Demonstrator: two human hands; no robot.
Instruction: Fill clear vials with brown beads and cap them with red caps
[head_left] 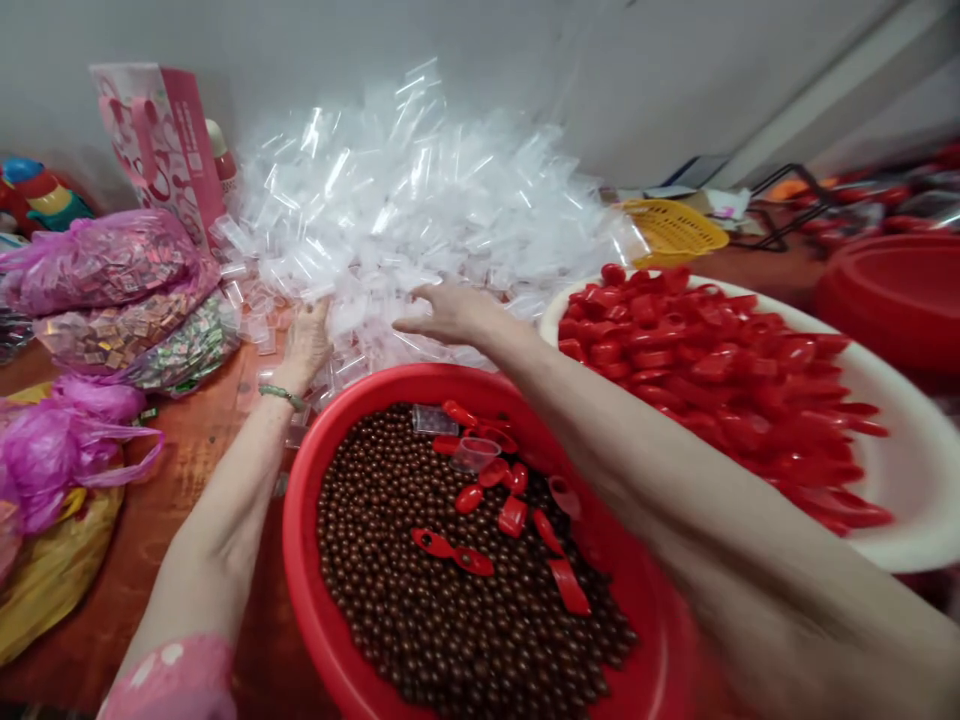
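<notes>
The tub (298,510) stands on the surface (199,455), with beads (397,600) in it and plastic parts (512,517) lying on the beads. Behind the tub spreads a heap of plastic cases (420,200); the left hand (307,345) is behind and left of the tub, the right hand (456,312) directly behind it. Right of the tub sits a basin (911,480) holding more plastic parts (705,365), and behind and right, a basket (671,228). Left of the tub lie filled bags (120,265); farther back on that side stands a paper bag (196,150).
</notes>
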